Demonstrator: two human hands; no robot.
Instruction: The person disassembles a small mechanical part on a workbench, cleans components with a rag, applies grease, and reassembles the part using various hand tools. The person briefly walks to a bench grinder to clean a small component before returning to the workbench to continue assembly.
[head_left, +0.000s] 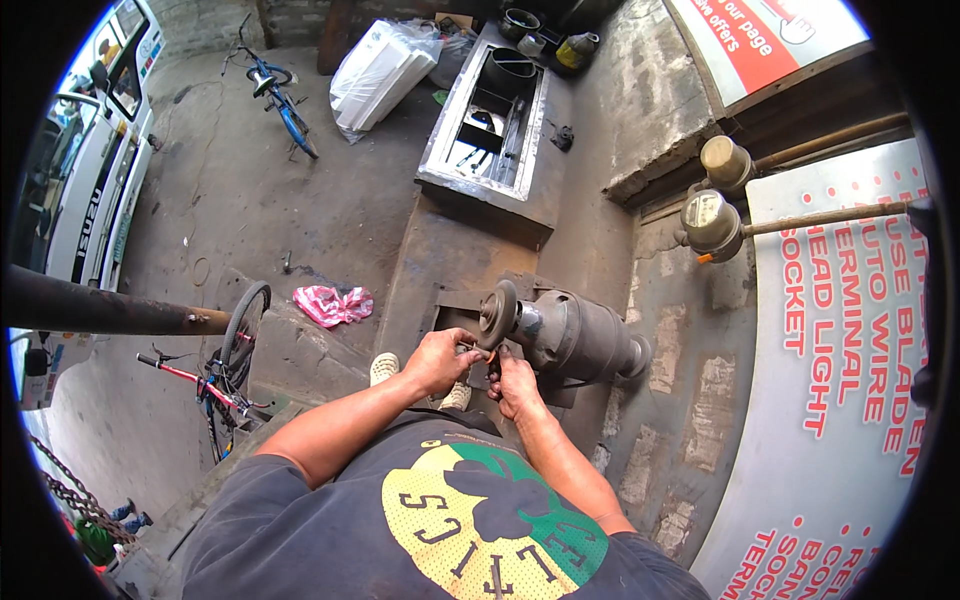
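Observation:
A grey bench grinder (575, 335) stands on a dark metal stand (455, 260) in the middle of the view, its round grinding wheel (497, 313) facing left. My left hand (437, 360) and my right hand (516, 385) meet just below the wheel. Together they hold a small thin metal piece (487, 355) against the wheel's lower edge. The piece is mostly hidden by my fingers, so its shape is unclear. My shoes (384, 367) show under my left hand.
An open metal trough (487, 120) with tools lies beyond the stand. A pink bag (332, 304) lies on the concrete floor. A red bicycle (220, 380) and a rusty pipe (110, 312) are left. A white truck (95, 160) and blue bicycle (280, 100) stand farther off.

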